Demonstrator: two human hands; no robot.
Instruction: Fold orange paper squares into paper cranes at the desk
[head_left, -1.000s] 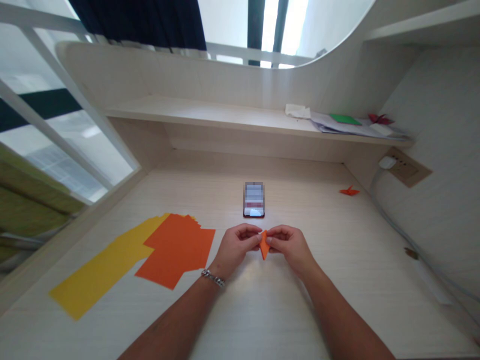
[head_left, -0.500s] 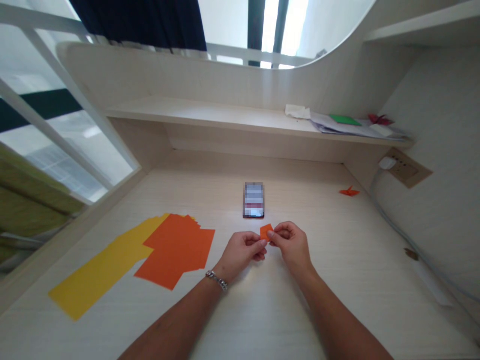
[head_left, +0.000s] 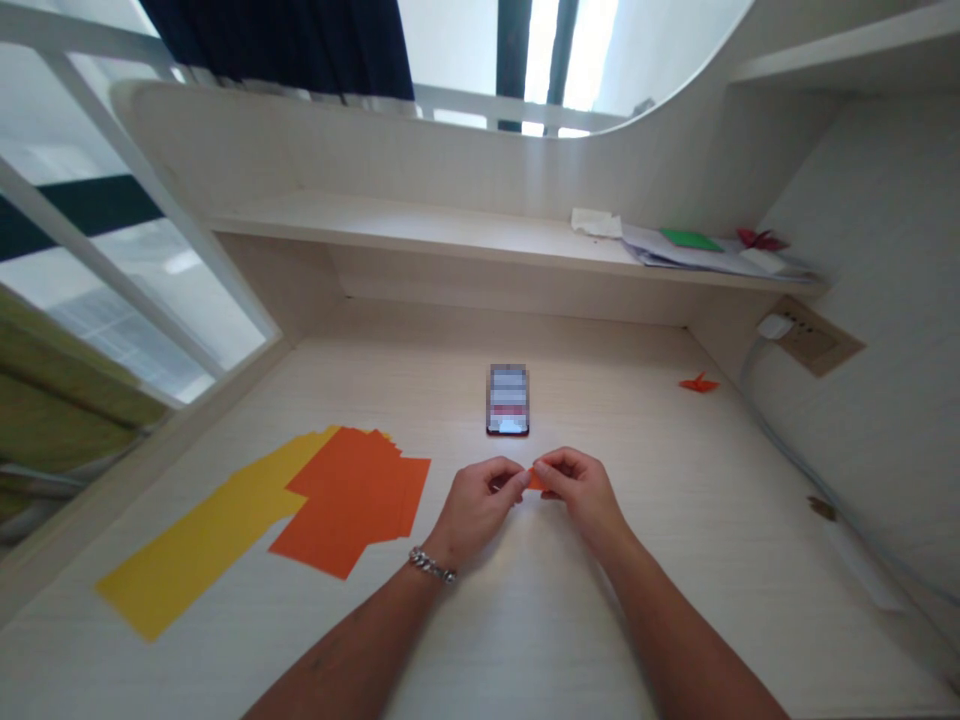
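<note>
Left hand (head_left: 474,505) and right hand (head_left: 585,490) sit low at the middle of the desk (head_left: 540,640), close together, fingertips nearly meeting. Both grips are pinched on a small folded orange paper (head_left: 535,481), held between them just above the desk surface. Most of it is hidden by the fingers; only a small orange tip shows, so the exact fold can't be told. A chain bracelet (head_left: 431,565) is on the left wrist.

Straight ahead of the hands, a little apart, a phone (head_left: 508,400) lies flat with its screen blurred. Just left of the left hand are loose orange paper sheets (head_left: 352,500), overlapping yellow paper sheets (head_left: 202,540) that reach toward the desk's left edge by the window. Well right of the hands is a small orange origami crane (head_left: 699,383). A grey cable (head_left: 795,440) runs along the right wall from a wall socket (head_left: 806,340). Above the desk's back edge, a shelf (head_left: 420,225) holds papers (head_left: 697,250) and a red origami crane (head_left: 760,238).
</note>
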